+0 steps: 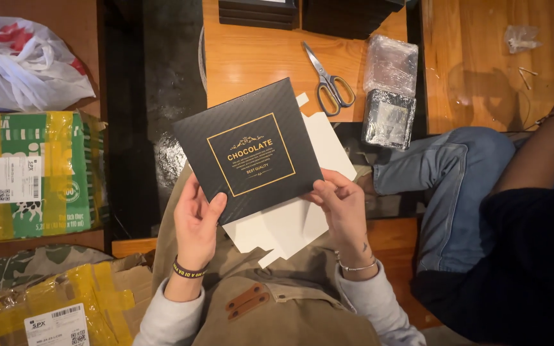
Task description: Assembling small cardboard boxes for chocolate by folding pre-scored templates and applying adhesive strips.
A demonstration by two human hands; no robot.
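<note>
I hold a flat black square box lid (249, 148) with a gold frame printed on its face, tilted slightly. My left hand (196, 222) grips its lower left corner, thumb on top. My right hand (341, 204) pinches its lower right corner together with a white unfolded cardboard insert (290, 224) that sticks out beneath and to the right of the lid. Both hands hover over my lap, in front of a low wooden table (251, 57).
Scissors (328, 80) and two foil-wrapped blocks (389, 90) lie on the table, with black box stacks (258, 11) behind. Another person in jeans (450, 186) sits at my right. A taped green carton (30, 173), a white plastic bag (20, 61) and a yellow-taped parcel (52, 301) are at left.
</note>
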